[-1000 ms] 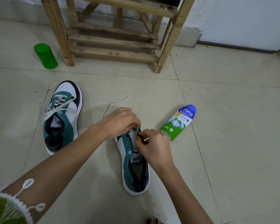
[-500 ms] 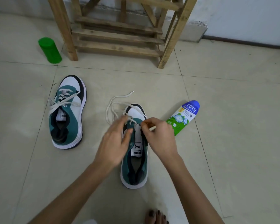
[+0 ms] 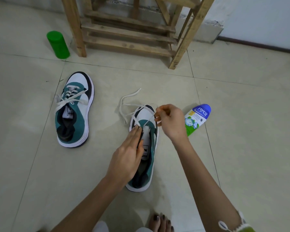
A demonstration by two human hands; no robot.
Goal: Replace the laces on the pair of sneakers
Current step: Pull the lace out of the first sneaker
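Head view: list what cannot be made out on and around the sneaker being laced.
All head view.
Left eyelets of the near sneaker: covered by the left hand.
Held end of the lace: inside the right hand's pinch.
Small print on the bottle: too small.
Top of the wooden rack: beyond the upper edge.

Our left hand (image 3: 126,156) presses flat on the near sneaker (image 3: 145,148) while our right hand (image 3: 170,122) pinches its white lace (image 3: 134,96).
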